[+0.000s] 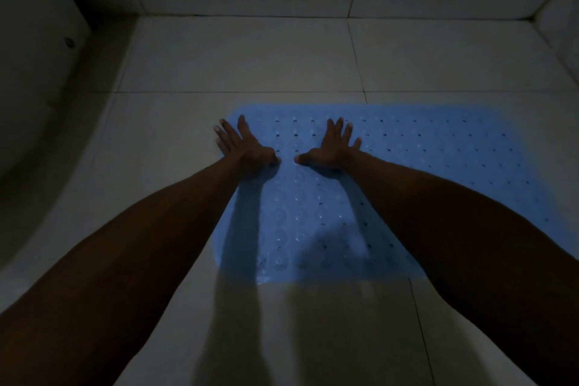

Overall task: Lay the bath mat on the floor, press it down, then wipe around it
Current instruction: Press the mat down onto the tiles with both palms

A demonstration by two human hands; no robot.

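The blue mat (391, 172) lay flat on the tiled floor (238, 56), its long side running off to the right, its left end nearest a curved white fixture (34, 78) at the left. Both hands were on the mat's left part: the left hand (242, 146) was spread open, palm down, fingers fanned right at the mat's left edge, and the right hand (333, 147) was likewise open and flat, just beside it, thumbs nearly meeting. Neither held anything. This looked like the pressing step, with the laying done and the wiping not yet begun.

The main risk, as I judged it, was uneven seating. The hands bore only on the left end, so the far right stretch of the mat might have stayed unstuck; its suction cups would then let it creep underfoot. The left fingers reached the very border, and pressure there could have pushed the edge outward or curled it instead of flattening it. If the tiles were wet, which the dim light did not let me tell, leaning forward on straight arms might have slid the whole mat away and taken the person's balance with it. The near edge lay in shadow, so a lifted corner there could have gone unnoticed. No cloth was in view for the wipe to come
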